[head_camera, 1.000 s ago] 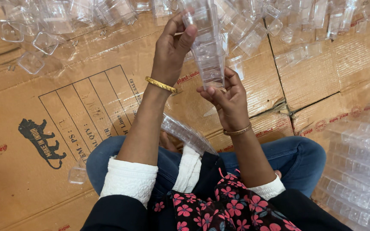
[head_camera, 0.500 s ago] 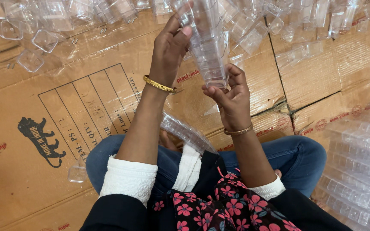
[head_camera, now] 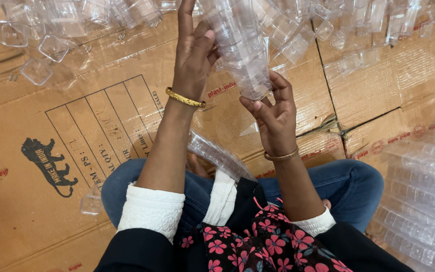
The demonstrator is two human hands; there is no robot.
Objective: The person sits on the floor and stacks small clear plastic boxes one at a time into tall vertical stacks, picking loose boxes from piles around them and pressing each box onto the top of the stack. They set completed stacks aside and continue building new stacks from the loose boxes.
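**A:** On the flattened brown cardboard [head_camera: 127, 151] under the seated person, what marks show?

**B:** Left of the person's left forearm there is a black ruled box of printed lines, set at a slant. Left of that box and a little lower sits a black animal silhouette. Small red round stamps dot the cardboard: one at the far left edge, more to the right of the right wrist along the board seams. A short red line of print lies just right of the gold bangle [head_camera: 185, 98].

**A:** And the thing in hand?

**B:** A nested stack of clear plastic cups [head_camera: 240, 50], held above the cardboard, right of the bangle. Its long axis runs nearly up and down the picture, leaning slightly; the lower end points toward the person and the upper end runs out of view at the top.

**A:** The hands?

**B:** The left hand [head_camera: 192, 55] grips the stack's left side, thumb pressed to it, forefinger stretched upward. The right hand [head_camera: 273, 113] cups the lower end from below, fingers curled about it.

**A:** Anything else near?

**B:** A second clear stack [head_camera: 217, 153] lies slantwise across the lap, below the bangle. Loose clear cups [head_camera: 51, 45] are strewn over the top of the cardboard, and rows of stacked ones [head_camera: 424, 191] fill the right edge.

**A:** Against half a second ago?

**B:** Little differs. The grip is the same on both hands; the stack stands at much the same lean.
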